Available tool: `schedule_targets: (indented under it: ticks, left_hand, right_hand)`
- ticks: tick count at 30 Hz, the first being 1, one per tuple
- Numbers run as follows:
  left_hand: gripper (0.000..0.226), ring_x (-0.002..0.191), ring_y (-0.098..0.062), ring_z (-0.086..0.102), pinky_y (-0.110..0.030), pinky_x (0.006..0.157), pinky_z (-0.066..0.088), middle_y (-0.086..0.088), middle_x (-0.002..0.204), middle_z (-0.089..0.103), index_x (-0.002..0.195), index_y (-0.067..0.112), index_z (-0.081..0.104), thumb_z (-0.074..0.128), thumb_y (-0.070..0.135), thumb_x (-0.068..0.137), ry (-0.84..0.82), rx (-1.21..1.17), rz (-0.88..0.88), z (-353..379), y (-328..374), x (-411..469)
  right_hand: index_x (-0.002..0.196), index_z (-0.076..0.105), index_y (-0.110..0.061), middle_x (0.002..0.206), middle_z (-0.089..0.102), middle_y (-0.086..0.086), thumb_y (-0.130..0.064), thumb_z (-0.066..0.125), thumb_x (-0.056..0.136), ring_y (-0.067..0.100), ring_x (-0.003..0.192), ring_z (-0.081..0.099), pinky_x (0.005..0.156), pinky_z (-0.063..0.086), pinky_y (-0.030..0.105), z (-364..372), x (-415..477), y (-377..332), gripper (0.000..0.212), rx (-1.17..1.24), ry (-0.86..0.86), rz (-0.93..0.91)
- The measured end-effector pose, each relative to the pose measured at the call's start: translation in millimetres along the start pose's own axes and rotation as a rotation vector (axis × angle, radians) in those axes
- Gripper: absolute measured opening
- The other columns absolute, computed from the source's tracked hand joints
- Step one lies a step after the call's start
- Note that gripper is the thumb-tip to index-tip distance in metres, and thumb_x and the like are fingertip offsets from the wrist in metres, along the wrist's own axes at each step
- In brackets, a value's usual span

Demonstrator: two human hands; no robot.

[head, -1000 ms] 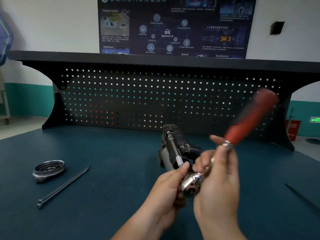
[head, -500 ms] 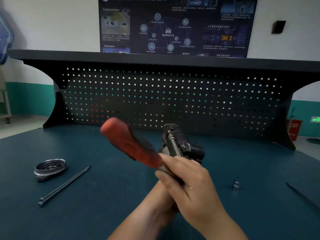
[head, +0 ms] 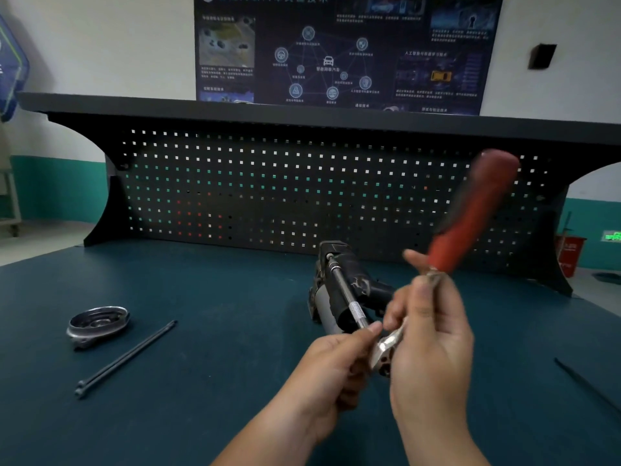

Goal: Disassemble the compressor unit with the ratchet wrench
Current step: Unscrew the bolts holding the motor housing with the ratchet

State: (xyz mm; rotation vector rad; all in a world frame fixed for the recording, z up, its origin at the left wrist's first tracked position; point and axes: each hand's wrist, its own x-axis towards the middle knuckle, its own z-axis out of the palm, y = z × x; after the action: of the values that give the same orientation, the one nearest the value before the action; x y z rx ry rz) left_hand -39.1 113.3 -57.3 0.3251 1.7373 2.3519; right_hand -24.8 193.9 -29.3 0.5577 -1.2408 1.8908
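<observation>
The dark compressor unit (head: pixel 339 280) lies on the teal bench, its far end pointing at the pegboard. A steel extension bar (head: pixel 347 299) runs from its far end back to the ratchet wrench head (head: pixel 386 348). My left hand (head: pixel 331 375) pinches the near end of the bar by the head. My right hand (head: pixel 430 348) grips the wrench shank just below the red handle (head: pixel 477 210), which tilts up to the right and is motion-blurred.
A round metal cover (head: pixel 97 324) and a long black bolt (head: pixel 126 358) lie at the left of the bench. Another thin black rod (head: pixel 588 385) lies at the right edge. The black pegboard (head: pixel 268 190) closes the back.
The red handle swung from upper right over to the left half a second ago and is now back at the upper right. The left hand stayed on the bar.
</observation>
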Motion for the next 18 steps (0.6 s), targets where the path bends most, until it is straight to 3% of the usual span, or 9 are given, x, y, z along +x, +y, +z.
schedule_targets:
  ticks: [2, 4, 5, 7, 9, 10, 12, 15, 18]
  left_hand:
    - [0.036, 0.045, -0.011, 0.026, -0.025, 0.049, 0.014, 0.003, 0.053, 0.032, 0.057, 0.023, 0.04, 0.071, 0.038, 0.07, 0.001, 0.057, 0.012, -2, 0, 0]
    - [0.02, 0.053, -0.013, 0.047, -0.022, 0.054, 0.034, 0.005, 0.057, 0.051, 0.068, 0.022, 0.044, 0.059, 0.035, 0.066, 0.003, 0.06, 0.083, -8, -4, 0]
    - [0.012, 0.053, -0.003, 0.056, -0.015, 0.055, 0.043, 0.014, 0.053, 0.058, 0.071, 0.023, 0.044, 0.048, 0.032, 0.066, 0.002, 0.067, 0.117, -11, -6, -1]
    - [0.016, 0.05, 0.01, 0.058, -0.006, 0.053, 0.046, 0.025, 0.047, 0.059, 0.077, 0.026, 0.043, 0.033, 0.032, 0.065, 0.01, 0.072, 0.148, -13, -8, -3]
    - [0.013, 0.056, 0.004, 0.058, -0.013, 0.058, 0.044, 0.019, 0.054, 0.061, 0.071, 0.023, 0.052, 0.049, 0.036, 0.067, -0.003, 0.068, 0.187, -8, -6, -1]
    - [0.017, 0.063, -0.007, 0.054, -0.019, 0.062, 0.039, 0.01, 0.064, 0.06, 0.067, 0.022, 0.058, 0.06, 0.038, 0.068, -0.007, 0.05, 0.194, -5, -5, 1]
    - [0.023, 0.062, -0.017, 0.04, -0.022, 0.058, 0.026, -0.008, 0.067, 0.049, 0.063, 0.019, 0.059, 0.068, 0.036, 0.075, -0.003, 0.032, 0.127, 0, -2, 3]
    - [0.032, 0.037, -0.008, 0.02, -0.017, 0.039, 0.014, 0.002, 0.047, 0.033, 0.054, 0.02, 0.047, 0.063, 0.044, 0.067, 0.003, -0.012, 0.055, 2, 0, 4]
    - [0.037, 0.035, -0.005, 0.02, -0.017, 0.038, 0.012, 0.006, 0.043, 0.029, 0.049, 0.022, 0.041, 0.061, 0.051, 0.06, 0.016, 0.002, 0.071, 3, 1, 1]
  right_hand:
    - [0.113, 0.062, -0.035, 0.075, 0.062, -0.018, -0.046, 0.051, 0.09, -0.003, 0.066, 0.055, 0.064, 0.043, 0.009, -2, -4, 4, 0.028, -0.303, -0.247, -0.204]
    - [0.122, 0.056, -0.028, 0.091, 0.065, -0.012, -0.048, 0.046, 0.093, 0.0, 0.081, 0.061, 0.074, 0.047, 0.016, -2, -6, 9, 0.037, -0.502, -0.502, -0.352]
    - [0.12, 0.058, -0.025, 0.09, 0.064, -0.009, -0.047, 0.044, 0.095, 0.005, 0.081, 0.061, 0.074, 0.049, 0.024, -1, -7, 10, 0.036, -0.558, -0.599, -0.395]
    - [0.119, 0.06, -0.026, 0.085, 0.062, -0.009, -0.045, 0.043, 0.096, 0.008, 0.079, 0.06, 0.071, 0.05, 0.034, 1, -8, 12, 0.034, -0.605, -0.673, -0.44]
    - [0.121, 0.057, -0.029, 0.092, 0.064, -0.011, -0.047, 0.044, 0.094, 0.002, 0.084, 0.061, 0.075, 0.05, 0.024, 1, -10, 11, 0.034, -0.564, -0.588, -0.426]
    - [0.12, 0.057, -0.032, 0.096, 0.065, -0.015, -0.049, 0.047, 0.093, -0.003, 0.085, 0.061, 0.077, 0.047, 0.015, 2, -11, 10, 0.034, -0.501, -0.495, -0.378]
    - [0.107, 0.064, -0.039, 0.081, 0.064, -0.018, -0.05, 0.052, 0.089, -0.005, 0.07, 0.057, 0.067, 0.043, 0.01, 4, -10, 6, 0.025, -0.264, -0.24, -0.169]
    - [0.09, 0.065, -0.032, 0.055, 0.044, -0.012, -0.045, 0.05, 0.09, 0.001, 0.049, 0.041, 0.049, 0.039, 0.014, 3, -2, 3, 0.02, 0.165, 0.157, 0.132]
    - [0.089, 0.064, -0.03, 0.053, 0.041, -0.01, -0.041, 0.045, 0.089, 0.002, 0.047, 0.04, 0.047, 0.04, 0.015, 0, 4, -1, 0.021, 0.218, 0.222, 0.179]
